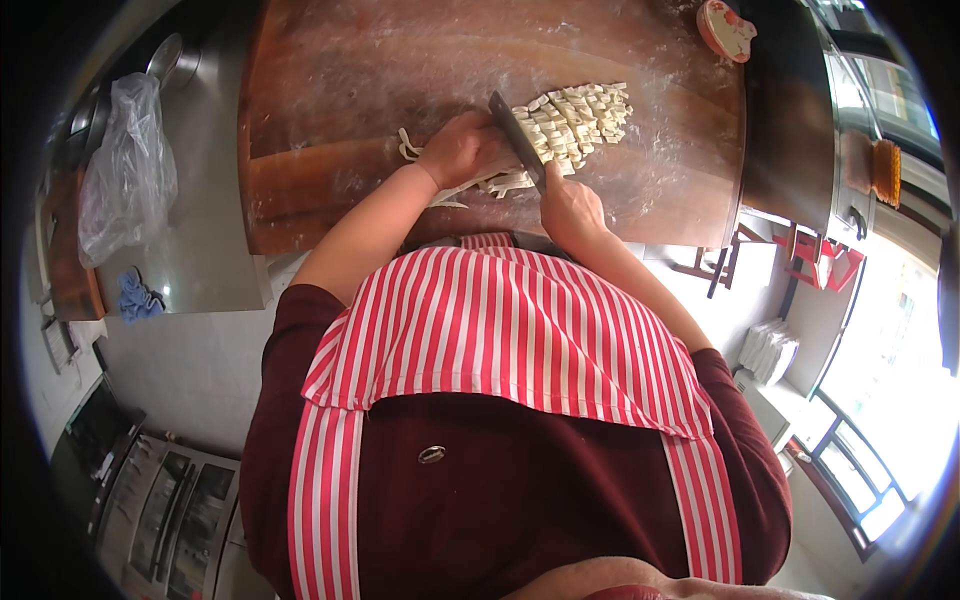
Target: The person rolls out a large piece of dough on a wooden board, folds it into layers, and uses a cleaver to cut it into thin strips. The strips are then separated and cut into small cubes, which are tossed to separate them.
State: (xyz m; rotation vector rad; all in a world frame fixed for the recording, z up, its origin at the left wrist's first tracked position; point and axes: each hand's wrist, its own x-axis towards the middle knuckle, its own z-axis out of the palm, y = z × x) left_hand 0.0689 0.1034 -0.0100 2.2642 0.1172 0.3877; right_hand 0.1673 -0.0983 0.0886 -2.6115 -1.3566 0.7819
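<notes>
A kitchen knife [518, 138] stands edge-down across pale dough strips [462, 192] on a large flour-dusted wooden board [370, 70]. Its handle is gripped by my right hand [575, 212] near the board's front edge. Just left of the blade, my left hand [465, 148] presses on the uncut strips with its fingers curled together; the fingertips are partly hidden. Loose strip ends stick out on the left side of that hand. To the right of the blade spreads a pile of short cut dough pieces [582, 122].
On the left, a steel counter [215, 225] holds a clear plastic bag [135, 165], a metal bowl [172, 60] and a blue cloth [138, 297]. A red and white shaped item [727, 32] sits at the board's far right corner. An orange-brown brush [886, 172] is farther right.
</notes>
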